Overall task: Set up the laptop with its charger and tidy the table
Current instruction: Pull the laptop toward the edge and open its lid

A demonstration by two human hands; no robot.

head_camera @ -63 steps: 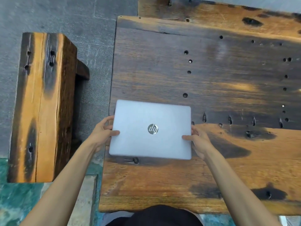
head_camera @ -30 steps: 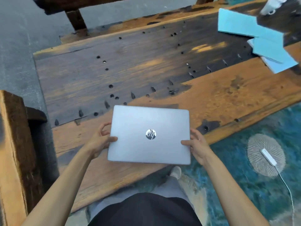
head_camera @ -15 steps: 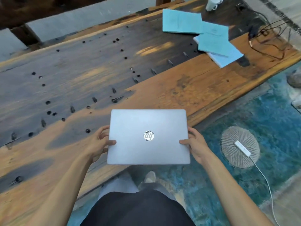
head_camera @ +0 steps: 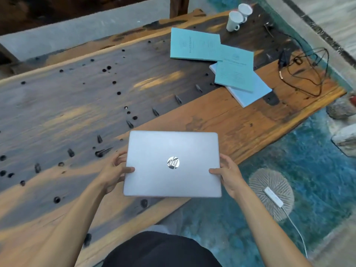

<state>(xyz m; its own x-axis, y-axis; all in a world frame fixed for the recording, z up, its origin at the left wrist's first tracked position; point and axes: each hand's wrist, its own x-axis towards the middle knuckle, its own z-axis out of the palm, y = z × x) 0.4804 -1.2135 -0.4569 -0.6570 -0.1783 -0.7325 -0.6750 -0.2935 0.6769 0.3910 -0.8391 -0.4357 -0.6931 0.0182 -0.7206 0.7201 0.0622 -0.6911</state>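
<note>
Head view: your left hand (head_camera: 112, 173) and right hand (head_camera: 230, 175) clamp the closed laptop (head_camera: 172, 163); carry it toward the charger cable (head_camera: 306, 71) across the tabletop (head_camera: 221, 116).

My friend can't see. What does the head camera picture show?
Two hands, left hand and right hand, hold a closed silver laptop over a wooden table. Farther away lie blue booklets, two white cups and a black cable.

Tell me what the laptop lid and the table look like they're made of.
Laptop lid: probably brushed or matte metal, silver-grey with a soft sheen and mirrored logo; painted plastic is possible. Table: solid weathered wood, with visible grain, orange and dark patches, and many holes.
</note>
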